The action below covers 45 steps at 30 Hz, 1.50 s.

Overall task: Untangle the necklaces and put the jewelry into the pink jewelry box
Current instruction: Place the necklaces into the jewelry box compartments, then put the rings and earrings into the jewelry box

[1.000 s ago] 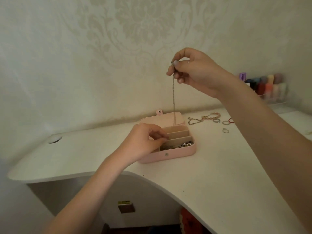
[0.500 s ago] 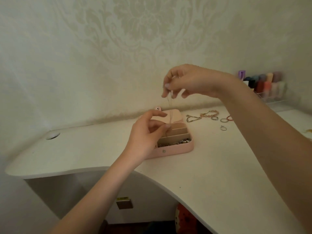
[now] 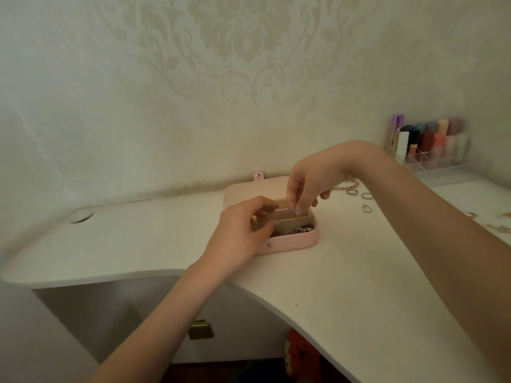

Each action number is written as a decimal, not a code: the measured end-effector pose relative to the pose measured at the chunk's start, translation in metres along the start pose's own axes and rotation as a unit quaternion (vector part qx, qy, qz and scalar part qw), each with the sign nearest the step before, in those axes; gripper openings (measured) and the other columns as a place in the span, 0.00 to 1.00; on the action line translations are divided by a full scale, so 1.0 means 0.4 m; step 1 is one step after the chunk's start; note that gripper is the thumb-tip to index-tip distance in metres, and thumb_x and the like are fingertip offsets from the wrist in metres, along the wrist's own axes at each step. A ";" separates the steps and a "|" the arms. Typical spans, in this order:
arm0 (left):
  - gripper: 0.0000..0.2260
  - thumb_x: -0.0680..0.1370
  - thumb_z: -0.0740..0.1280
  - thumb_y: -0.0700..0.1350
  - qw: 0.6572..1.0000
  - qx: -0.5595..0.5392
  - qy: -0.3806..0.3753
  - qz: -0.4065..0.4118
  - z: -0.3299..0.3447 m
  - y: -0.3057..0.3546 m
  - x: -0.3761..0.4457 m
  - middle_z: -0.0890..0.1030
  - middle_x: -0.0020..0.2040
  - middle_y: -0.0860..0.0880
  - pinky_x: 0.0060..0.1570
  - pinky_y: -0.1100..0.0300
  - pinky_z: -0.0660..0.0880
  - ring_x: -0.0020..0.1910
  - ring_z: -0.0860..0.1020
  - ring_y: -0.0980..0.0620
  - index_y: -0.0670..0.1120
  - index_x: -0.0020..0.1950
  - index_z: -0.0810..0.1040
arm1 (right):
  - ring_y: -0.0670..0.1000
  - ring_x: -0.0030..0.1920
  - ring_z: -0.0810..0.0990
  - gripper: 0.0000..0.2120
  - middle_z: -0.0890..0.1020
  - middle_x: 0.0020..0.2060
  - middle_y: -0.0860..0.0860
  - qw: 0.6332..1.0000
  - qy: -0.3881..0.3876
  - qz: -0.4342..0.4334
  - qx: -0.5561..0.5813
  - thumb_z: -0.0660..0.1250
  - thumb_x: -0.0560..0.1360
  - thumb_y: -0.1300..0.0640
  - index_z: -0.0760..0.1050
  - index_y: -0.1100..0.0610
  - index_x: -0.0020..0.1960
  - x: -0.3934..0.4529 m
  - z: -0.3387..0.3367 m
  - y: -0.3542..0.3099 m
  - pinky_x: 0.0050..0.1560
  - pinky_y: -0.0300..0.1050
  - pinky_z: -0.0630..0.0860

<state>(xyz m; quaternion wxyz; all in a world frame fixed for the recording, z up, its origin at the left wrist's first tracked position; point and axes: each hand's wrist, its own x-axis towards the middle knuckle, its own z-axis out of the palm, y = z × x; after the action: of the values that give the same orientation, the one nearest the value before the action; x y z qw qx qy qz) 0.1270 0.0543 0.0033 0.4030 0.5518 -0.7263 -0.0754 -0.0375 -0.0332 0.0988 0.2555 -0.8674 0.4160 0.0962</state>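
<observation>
The pink jewelry box (image 3: pixel 293 242) stands open on the white desk (image 3: pixel 345 272), lid leaning back toward the wall. Silver jewelry (image 3: pixel 297 230) lies in its front compartment. My right hand (image 3: pixel 312 186) hovers over the box and pinches the end of a thin chain (image 3: pixel 296 217) that hangs into a middle compartment. My left hand (image 3: pixel 243 233) rests at the box's left side, its curled fingers inside on the chain there; most of the chain is hidden. A pink beaded piece (image 3: pixel 349 186) and several rings (image 3: pixel 367 208) lie on the desk right of the box.
A clear organizer (image 3: pixel 431 158) with coloured bottles stands at the back right by the wall. A thin gold chain (image 3: pixel 495 226) lies at the far right. A round cable hole (image 3: pixel 81 217) sits at the desk's left. The desk's curved front edge runs below my arms.
My right hand came down from high above the box to just over it, lowering the chain into a compartment. My left hand stayed at the box, guiding the chain.
</observation>
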 end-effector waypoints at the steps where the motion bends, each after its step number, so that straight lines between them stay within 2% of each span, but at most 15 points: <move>1: 0.10 0.74 0.69 0.41 1.000 0.007 0.003 0.003 0.002 -0.003 -0.001 0.81 0.47 0.57 0.49 0.70 0.72 0.47 0.78 0.62 0.51 0.53 0.79 | 0.43 0.36 0.75 0.05 0.79 0.32 0.44 1.000 -0.010 0.009 -0.010 0.71 0.72 0.59 0.81 0.50 0.40 0.007 0.004 0.000 0.33 0.34 0.69; 5: 0.08 0.75 0.68 0.42 0.999 0.044 0.000 0.009 0.005 -0.004 -0.005 0.80 0.46 0.56 0.51 0.66 0.71 0.46 0.77 0.58 0.48 0.54 0.79 | 0.41 0.38 0.79 0.07 0.82 0.36 0.42 0.998 -0.019 0.049 -0.017 0.70 0.73 0.59 0.82 0.47 0.42 0.002 0.000 0.016 0.36 0.35 0.69; 8: 0.10 0.74 0.69 0.43 0.998 0.053 0.020 -0.005 0.004 -0.011 0.000 0.77 0.49 0.57 0.51 0.73 0.66 0.51 0.74 0.58 0.49 0.54 0.78 | 0.43 0.39 0.81 0.07 0.83 0.38 0.44 0.994 0.051 0.099 0.006 0.70 0.73 0.61 0.82 0.49 0.45 -0.027 -0.024 0.072 0.34 0.35 0.70; 10: 0.12 0.73 0.70 0.46 0.996 0.073 0.049 -0.024 0.004 -0.022 0.006 0.77 0.54 0.55 0.55 0.69 0.66 0.55 0.73 0.56 0.50 0.56 0.77 | 0.47 0.39 0.80 0.06 0.84 0.41 0.50 0.980 0.116 0.156 0.029 0.71 0.72 0.61 0.83 0.54 0.47 -0.043 -0.032 0.136 0.36 0.37 0.74; 13: 0.17 0.75 0.67 0.51 0.986 0.100 0.084 -0.099 0.002 -0.038 0.019 0.75 0.62 0.50 0.61 0.56 0.68 0.61 0.72 0.50 0.47 0.62 0.74 | 0.51 0.39 0.81 0.13 0.85 0.43 0.55 0.957 0.142 0.247 0.062 0.75 0.69 0.56 0.81 0.62 0.51 -0.053 -0.014 0.230 0.44 0.44 0.80; 17: 0.23 0.78 0.64 0.52 0.956 -0.074 0.086 -0.269 -0.019 -0.072 0.055 0.72 0.67 0.43 0.59 0.57 0.66 0.64 0.72 0.46 0.42 0.69 0.66 | 0.54 0.44 0.83 0.24 0.84 0.46 0.58 0.945 0.114 0.291 0.101 0.77 0.65 0.50 0.79 0.65 0.53 -0.045 0.013 0.264 0.46 0.46 0.81; 23: 0.32 0.75 0.68 0.56 0.923 -0.149 0.052 -0.351 -0.042 -0.143 0.117 0.72 0.67 0.43 0.56 0.55 0.70 0.62 0.73 0.45 0.40 0.72 0.64 | 0.53 0.38 0.80 0.18 0.83 0.42 0.59 0.951 0.104 0.274 0.102 0.77 0.67 0.59 0.79 0.69 0.53 -0.013 0.029 0.252 0.50 0.50 0.81; 25: 0.36 0.69 0.72 0.59 0.913 -0.144 0.030 -0.380 -0.050 -0.148 0.142 0.77 0.59 0.42 0.45 0.57 0.73 0.54 0.78 0.45 0.36 0.67 0.69 | 0.51 0.35 0.80 0.15 0.82 0.38 0.58 0.953 0.099 0.266 0.104 0.75 0.69 0.61 0.80 0.69 0.51 -0.010 0.029 0.248 0.46 0.47 0.82; 28: 0.27 0.68 0.76 0.53 0.904 -0.171 -0.019 -0.391 -0.049 -0.139 0.176 0.79 0.44 0.47 0.30 0.62 0.70 0.37 0.78 0.52 0.38 0.58 0.75 | 0.49 0.31 0.79 0.10 0.82 0.34 0.55 0.958 0.105 0.242 0.116 0.75 0.69 0.62 0.80 0.66 0.46 -0.012 0.027 0.238 0.38 0.41 0.82; 32: 0.29 0.67 0.77 0.49 0.903 -0.180 -0.026 -0.389 -0.035 -0.145 0.203 0.80 0.55 0.42 0.39 0.59 0.73 0.45 0.79 0.47 0.37 0.62 0.74 | 0.46 0.37 0.80 0.04 0.84 0.36 0.51 0.954 0.187 0.074 0.222 0.73 0.71 0.57 0.81 0.58 0.42 0.015 0.041 0.192 0.38 0.36 0.76; 35: 0.26 0.67 0.77 0.47 0.899 -0.198 -0.042 -0.388 -0.029 -0.149 0.213 0.81 0.47 0.43 0.30 0.61 0.72 0.38 0.79 0.49 0.35 0.58 0.75 | 0.43 0.37 0.78 0.02 0.82 0.35 0.49 0.900 0.185 -0.061 0.390 0.70 0.72 0.62 0.80 0.58 0.41 0.071 0.086 0.129 0.39 0.33 0.74; 38: 0.13 0.70 0.75 0.44 0.889 -0.230 -0.063 -0.390 -0.029 -0.142 0.217 0.79 0.36 0.46 0.20 0.67 0.70 0.24 0.78 0.55 0.39 0.46 0.76 | 0.43 0.37 0.77 0.04 0.82 0.32 0.48 0.880 0.199 -0.092 0.422 0.70 0.72 0.64 0.79 0.59 0.38 0.110 0.115 0.117 0.44 0.33 0.72; 41: 0.09 0.72 0.73 0.44 0.872 -0.279 -0.070 -0.396 -0.033 -0.141 0.213 0.80 0.27 0.48 0.18 0.68 0.70 0.20 0.77 0.57 0.41 0.42 0.76 | 0.42 0.37 0.77 0.05 0.81 0.31 0.48 0.880 0.197 -0.093 0.421 0.70 0.72 0.64 0.79 0.59 0.38 0.108 0.114 0.124 0.45 0.31 0.72; 43: 0.10 0.73 0.73 0.45 0.873 -0.309 -0.047 -0.373 -0.027 -0.146 0.207 0.82 0.30 0.48 0.20 0.67 0.71 0.23 0.79 0.56 0.40 0.47 0.78 | 0.41 0.36 0.78 0.05 0.81 0.31 0.47 0.879 0.196 -0.096 0.424 0.69 0.72 0.65 0.79 0.59 0.38 0.102 0.111 0.119 0.44 0.30 0.72; 45: 0.18 0.72 0.74 0.48 0.892 -0.310 -0.003 -0.330 -0.010 -0.166 0.204 0.83 0.43 0.46 0.24 0.66 0.74 0.33 0.82 0.54 0.40 0.57 0.76 | 0.40 0.34 0.78 0.05 0.81 0.30 0.46 0.886 0.205 -0.095 0.406 0.70 0.72 0.64 0.79 0.58 0.38 0.100 0.106 0.105 0.40 0.29 0.73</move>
<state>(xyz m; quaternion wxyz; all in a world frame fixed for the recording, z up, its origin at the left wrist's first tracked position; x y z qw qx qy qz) 0.1732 -0.0400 0.0102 0.5030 0.6064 -0.4436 -0.4272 -0.0426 -0.0599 0.0324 0.5019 -0.7237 0.3778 -0.2857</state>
